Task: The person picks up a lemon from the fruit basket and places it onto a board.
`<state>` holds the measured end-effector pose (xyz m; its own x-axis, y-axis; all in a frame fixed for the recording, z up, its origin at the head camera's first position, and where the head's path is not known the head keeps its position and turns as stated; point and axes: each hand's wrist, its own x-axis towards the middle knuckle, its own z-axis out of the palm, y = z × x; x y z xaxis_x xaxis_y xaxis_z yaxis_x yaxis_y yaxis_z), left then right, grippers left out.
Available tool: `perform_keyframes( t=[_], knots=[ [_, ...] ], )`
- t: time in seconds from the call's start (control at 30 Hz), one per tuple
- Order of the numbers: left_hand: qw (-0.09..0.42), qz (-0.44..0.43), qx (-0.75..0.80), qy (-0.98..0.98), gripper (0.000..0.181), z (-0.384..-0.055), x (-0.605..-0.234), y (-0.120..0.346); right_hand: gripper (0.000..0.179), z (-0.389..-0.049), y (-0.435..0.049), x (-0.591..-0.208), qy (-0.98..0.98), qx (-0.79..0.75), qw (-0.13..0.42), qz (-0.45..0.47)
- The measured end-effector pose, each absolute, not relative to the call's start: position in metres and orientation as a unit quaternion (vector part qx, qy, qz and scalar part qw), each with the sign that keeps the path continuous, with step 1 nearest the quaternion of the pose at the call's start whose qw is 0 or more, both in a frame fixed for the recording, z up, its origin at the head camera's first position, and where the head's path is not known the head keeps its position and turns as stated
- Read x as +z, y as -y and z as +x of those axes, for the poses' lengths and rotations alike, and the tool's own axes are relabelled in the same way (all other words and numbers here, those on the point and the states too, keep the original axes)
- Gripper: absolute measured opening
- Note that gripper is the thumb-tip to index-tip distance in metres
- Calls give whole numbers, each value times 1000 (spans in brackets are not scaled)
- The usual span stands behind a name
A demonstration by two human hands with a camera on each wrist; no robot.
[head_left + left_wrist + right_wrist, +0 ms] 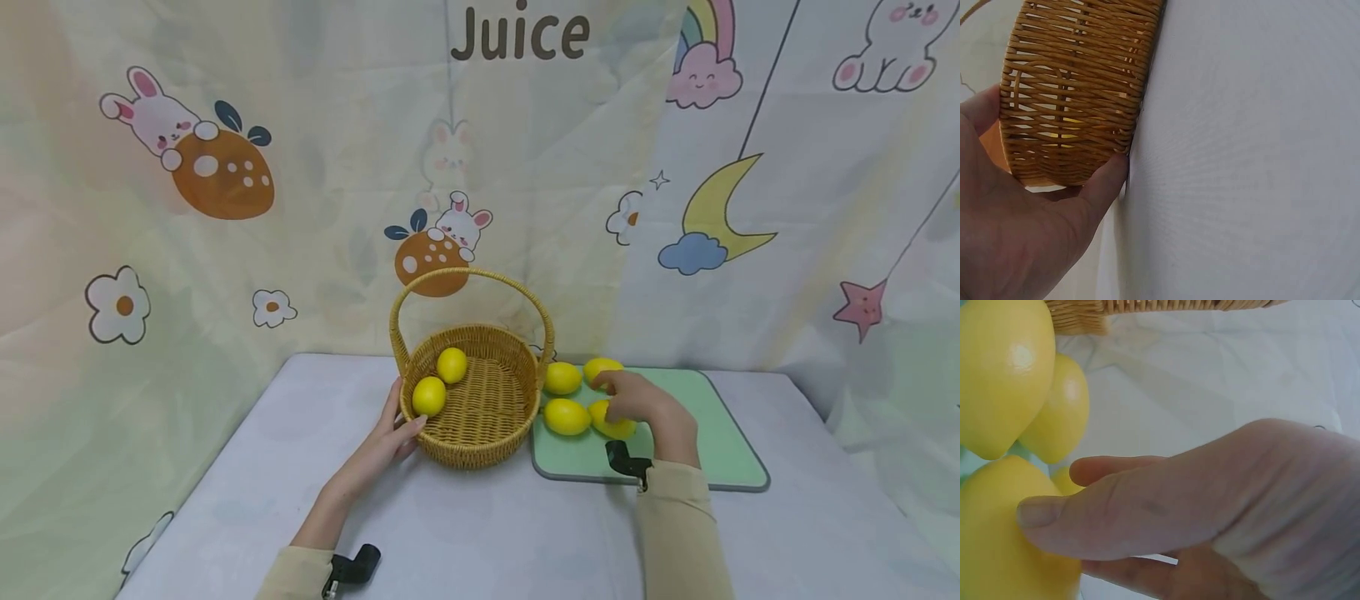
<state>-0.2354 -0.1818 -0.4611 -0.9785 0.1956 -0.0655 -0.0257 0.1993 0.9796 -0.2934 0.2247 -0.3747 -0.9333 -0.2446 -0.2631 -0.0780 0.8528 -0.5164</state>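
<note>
A woven basket [465, 454] with a tall handle stands on the table, with two yellow lemons [441, 382] in its left side. My left hand [390, 437] holds the basket at its left, thumb low on the wicker and fingers around the side. My right hand [648, 408] is over the front right lemon [609, 427] on a green board [675, 467]. In the right wrist view the thumb [1044, 512] lies against this lemon and the other fingers curve behind it. Three more lemons [567, 417] sit close by on the board.
A white cloth covers the table [465, 542]. Behind it hangs a printed curtain [337, 208] with rabbits, flowers and the word "Juice". The basket's right side stands right by the board's left edge. A small black camera is on each wrist.
</note>
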Motion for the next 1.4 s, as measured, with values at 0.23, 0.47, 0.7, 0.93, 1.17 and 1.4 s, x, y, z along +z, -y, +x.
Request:
perform_keyframes(
  t=[0.23,0.47,0.7,0.93,1.17,1.4],
  knots=[
    [85,53,629,-771,84,-234,-459,181,69,-291,-225,-370,-950,-251,169,-79],
    [88,56,633,-767,83,-234,-459,181,59,-283,-219,-356,-951,-253,146,-102],
    [88,61,636,-764,82,-235,-459,181,53,-276,-199,-341,-948,-242,121,-168],
    [89,58,637,-764,83,-234,-458,181,46,-272,-170,-332,-940,-259,58,-217],
    [89,56,638,-763,84,-233,-455,181,41,-268,-150,-330,-929,-266,15,-255],
    [91,53,638,-762,84,-232,-457,181,50,-268,-130,-338,-919,-287,22,-268]
  ],
)
